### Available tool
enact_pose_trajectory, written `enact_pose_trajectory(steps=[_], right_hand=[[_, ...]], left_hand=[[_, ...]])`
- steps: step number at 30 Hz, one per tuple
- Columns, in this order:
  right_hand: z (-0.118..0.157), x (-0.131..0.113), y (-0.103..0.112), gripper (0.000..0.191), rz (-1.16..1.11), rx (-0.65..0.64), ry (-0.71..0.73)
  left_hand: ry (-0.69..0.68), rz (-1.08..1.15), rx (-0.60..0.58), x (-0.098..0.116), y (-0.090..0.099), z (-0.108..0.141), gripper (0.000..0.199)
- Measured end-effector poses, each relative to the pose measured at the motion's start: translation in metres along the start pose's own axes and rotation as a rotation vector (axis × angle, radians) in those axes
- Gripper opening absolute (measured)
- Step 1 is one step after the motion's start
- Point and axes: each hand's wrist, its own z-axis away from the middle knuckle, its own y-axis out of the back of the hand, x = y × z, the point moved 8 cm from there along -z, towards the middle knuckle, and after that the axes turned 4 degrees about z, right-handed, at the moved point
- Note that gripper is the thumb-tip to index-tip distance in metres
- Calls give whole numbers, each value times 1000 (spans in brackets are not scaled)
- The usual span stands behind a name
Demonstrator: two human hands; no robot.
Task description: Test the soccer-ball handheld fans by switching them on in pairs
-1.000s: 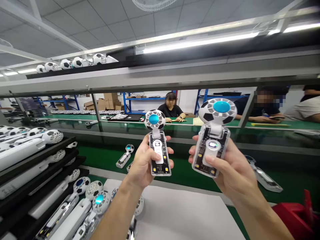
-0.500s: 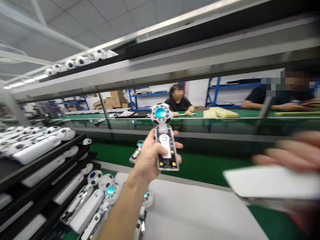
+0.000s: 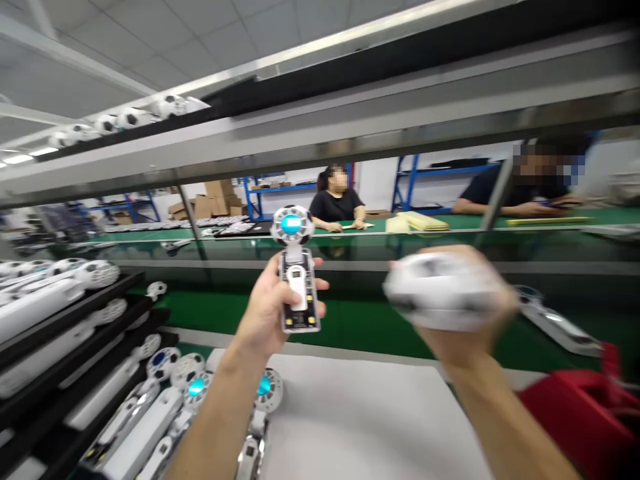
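Your left hand (image 3: 273, 303) has its fingers closed around a clear-backed handheld fan (image 3: 299, 290) with a football-patterned head, held up above a white mat (image 3: 370, 420). Your right hand (image 3: 463, 347) is curled around a white object (image 3: 445, 288), too blurred to identify. Another fan (image 3: 269, 392) lies just beside your left forearm. Black shelves (image 3: 75, 303) loaded with white fans stand to the left, a red container (image 3: 575, 407) sits to the right, and a metal shelf rail (image 3: 320, 137) runs between you and a seated co-worker (image 3: 335, 207).

a factory assembly floor, green workbench (image 3: 350, 320), blue steel racks (image 3: 270, 189), cardboard cartons (image 3: 207, 200), seated workers (image 3: 335, 200)
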Motion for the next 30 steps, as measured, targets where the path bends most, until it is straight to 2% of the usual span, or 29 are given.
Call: enact_pose_trajectory(steps=[3, 5, 7, 10, 15, 17, 20, 22, 24, 25, 28, 30], right_hand=[[-5, -11, 0, 3, 274, 136, 298], [-8, -2, -11, 3, 404, 137, 384], [-17, 27, -18, 13, 416, 75, 246], [-24, 90, -17, 47, 361, -6, -114], [-2, 186, 0, 77, 522, -12, -509], [11, 205, 3, 82, 593, -26, -569], [18, 205, -3, 81, 691, -23, -520], [18, 197, -23, 72, 712, -72, -480], [20, 193, -56, 58, 686, -187, -505], [23, 194, -76, 56, 664, -251, -549], [42, 202, -132, 78, 588, -380, -763], [55, 208, -158, 72, 510, -401, -904]], left_hand=[[19, -51, 27, 4, 2, 3, 51], [19, -70, 41, 9, 2, 7, 50], [0, -81, 58, 15, 2, 11, 52], [-74, -83, 86, 31, 0, 19, 52], [-137, -141, 219, 68, 13, 36, 50], [-142, -203, 262, 85, 22, 47, 51], [-161, -299, 342, 113, 38, 72, 55], [-173, -346, 423, 128, 51, 92, 56], [-184, -377, 503, 139, 61, 111, 57], [-188, -384, 531, 143, 65, 118, 57], [-192, -376, 573, 147, 69, 133, 58], [-181, -350, 595, 146, 70, 141, 57]])
